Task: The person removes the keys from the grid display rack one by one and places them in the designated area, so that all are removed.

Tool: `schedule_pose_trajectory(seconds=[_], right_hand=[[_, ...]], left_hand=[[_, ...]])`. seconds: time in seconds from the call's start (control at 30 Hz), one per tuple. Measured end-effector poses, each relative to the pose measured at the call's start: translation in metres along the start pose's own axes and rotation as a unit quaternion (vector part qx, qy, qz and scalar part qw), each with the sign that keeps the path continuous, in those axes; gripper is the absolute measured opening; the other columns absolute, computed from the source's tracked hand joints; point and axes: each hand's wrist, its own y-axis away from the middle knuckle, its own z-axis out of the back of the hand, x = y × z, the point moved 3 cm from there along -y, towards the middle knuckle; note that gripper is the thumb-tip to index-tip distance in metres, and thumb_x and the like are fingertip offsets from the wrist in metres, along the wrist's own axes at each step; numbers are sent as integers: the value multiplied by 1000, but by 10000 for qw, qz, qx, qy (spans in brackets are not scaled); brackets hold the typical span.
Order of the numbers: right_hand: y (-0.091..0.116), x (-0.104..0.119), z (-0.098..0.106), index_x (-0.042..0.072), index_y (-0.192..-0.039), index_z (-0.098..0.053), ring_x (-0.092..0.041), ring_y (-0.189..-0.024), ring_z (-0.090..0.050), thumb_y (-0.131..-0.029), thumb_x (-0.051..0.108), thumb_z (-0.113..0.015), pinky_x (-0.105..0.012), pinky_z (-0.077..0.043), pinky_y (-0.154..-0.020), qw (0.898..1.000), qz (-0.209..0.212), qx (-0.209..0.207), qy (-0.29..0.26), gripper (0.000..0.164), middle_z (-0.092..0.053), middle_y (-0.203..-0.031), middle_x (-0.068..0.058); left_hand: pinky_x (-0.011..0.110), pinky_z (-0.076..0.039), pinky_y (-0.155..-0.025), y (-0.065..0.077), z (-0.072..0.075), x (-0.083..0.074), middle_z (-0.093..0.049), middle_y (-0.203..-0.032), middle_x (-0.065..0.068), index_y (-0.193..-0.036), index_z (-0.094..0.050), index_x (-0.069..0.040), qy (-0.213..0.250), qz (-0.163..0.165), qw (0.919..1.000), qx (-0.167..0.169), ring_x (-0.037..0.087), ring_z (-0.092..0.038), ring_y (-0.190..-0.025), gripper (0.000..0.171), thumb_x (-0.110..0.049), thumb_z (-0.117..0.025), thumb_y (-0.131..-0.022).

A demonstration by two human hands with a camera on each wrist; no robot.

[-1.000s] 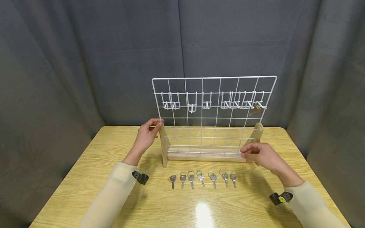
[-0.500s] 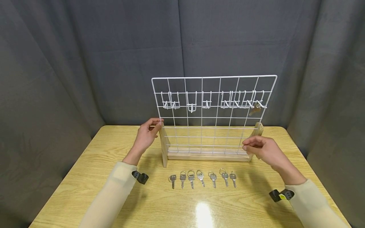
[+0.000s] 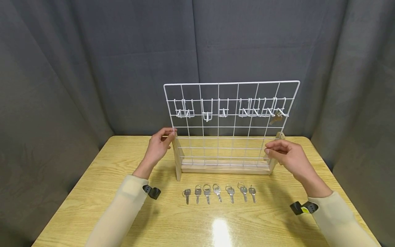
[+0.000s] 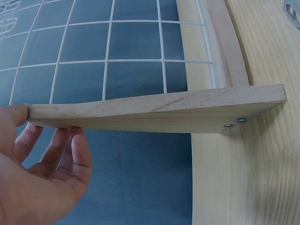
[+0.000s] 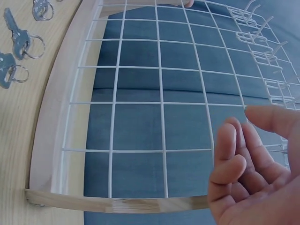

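A white wire grid rack (image 3: 231, 83) on a wooden stand stands on the table. My left hand (image 3: 157, 146) grips the upper end of its left wooden side post (image 4: 154, 107); the left wrist view shows my fingertips against the post's outer face. Near the right post, my right hand (image 3: 288, 156) is in front of the grid with fingers loosely bent and nothing between them. In the right wrist view, thumb and fingertips stand apart. Several white hooks (image 3: 207, 116) line the upper grid. A brassy key (image 3: 276, 118) hangs from the rightmost hook.
Several silver keys with rings, among them a key (image 3: 231, 192) near the middle, lie in a row on the wooden table (image 3: 129, 219) in front of the rack. A grey curtain (image 3: 139, 68) closes off the back and both sides.
My right hand has risen from the lower right corner of the grid, along the right post, moving slightly right. The left hand keeps its place on the post.
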Motion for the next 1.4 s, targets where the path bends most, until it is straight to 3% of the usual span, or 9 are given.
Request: schedule_pose_trajectory(seconds=[0.23,0.5,0.67,0.8,1.03,1.17,1.4], right_hand=[[-3,5,5,8,-116,-67,2,-85,-63,-96,30,-68,-21,-50,-67,9991,67,-387,-170,29,-67,-92,26],[-5,11,9,9,-117,-67,1,-83,-63,-95,33,-69,-18,-48,-64,9955,182,-855,-375,33,-70,-95,16],[-7,14,10,13,-119,-67,2,-90,-63,-95,34,-69,-11,-47,-77,9918,179,-1162,-500,32,-67,-96,21],[-11,17,11,12,-119,-67,3,-88,-64,-94,28,-71,-10,-48,-78,9867,244,-1424,-749,30,-66,-94,24],[-18,20,15,10,-116,-68,3,-81,-65,-91,20,-74,-9,-50,-73,9748,388,-1896,-1107,27,-67,-94,20],[-21,23,17,7,-113,-70,2,-79,-66,-90,14,-75,-10,-50,-69,9653,463,-2212,-1311,24,-69,-91,19],[-25,30,19,9,-106,-70,-2,-76,-65,-88,10,-76,-11,-50,-65,9545,529,-2404,-1681,20,-69,-87,14]], left_hand=[[54,-56,-85,1,0,0,-65,-122,13,-128,-64,-14,47,36,10000,31,25,-64,-104,35,-37,-55,-103],[52,-55,-85,0,-1,-1,-65,-125,16,-131,-63,-9,50,104,9999,53,32,-64,-108,40,-37,-54,-103],[57,-54,-87,2,-1,-6,-63,-128,22,-134,-60,-4,46,183,9998,82,37,-62,-112,38,-28,-52,-106],[60,-53,-87,3,-2,-8,-63,-127,23,-133,-59,-3,57,228,9997,70,37,-62,-110,36,-24,-51,-106],[50,-55,-85,1,0,-1,-65,-124,16,-131,-63,-10,48,126,9999,30,29,-63,-107,39,-37,-54,-104],[53,-55,-85,0,0,0,-65,-123,16,-131,-63,-11,113,25,9999,40,30,-64,-105,40,-38,-54,-103],[50,-57,-82,0,0,0,-66,-121,13,-130,-63,-11,33,20,10000,-2,22,-64,-101,38,-37,-54,-103]])
